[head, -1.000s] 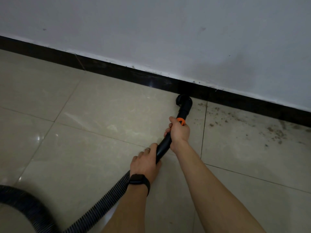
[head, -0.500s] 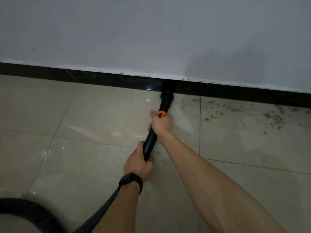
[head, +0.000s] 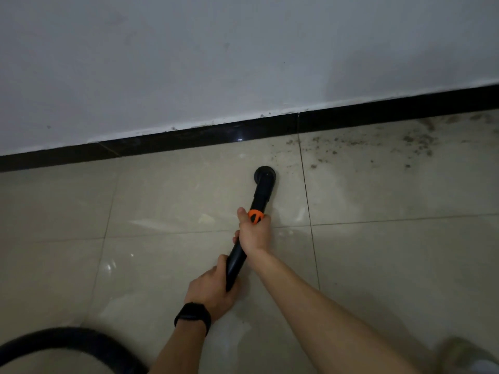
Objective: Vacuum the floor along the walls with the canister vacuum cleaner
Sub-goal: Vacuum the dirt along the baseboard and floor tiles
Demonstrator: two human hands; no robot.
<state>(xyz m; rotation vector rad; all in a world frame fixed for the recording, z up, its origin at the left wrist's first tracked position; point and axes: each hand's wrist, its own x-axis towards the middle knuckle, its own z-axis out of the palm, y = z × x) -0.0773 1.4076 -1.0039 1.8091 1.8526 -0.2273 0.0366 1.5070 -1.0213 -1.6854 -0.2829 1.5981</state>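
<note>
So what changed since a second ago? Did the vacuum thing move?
The round nozzle came back from the black baseboard, where it sat a moment ago; bare tile now shows between them. Nothing was let go: the right hand still grips the wand by the orange ring, the left hand lower down. The dirt on the right tile is still there.
</note>
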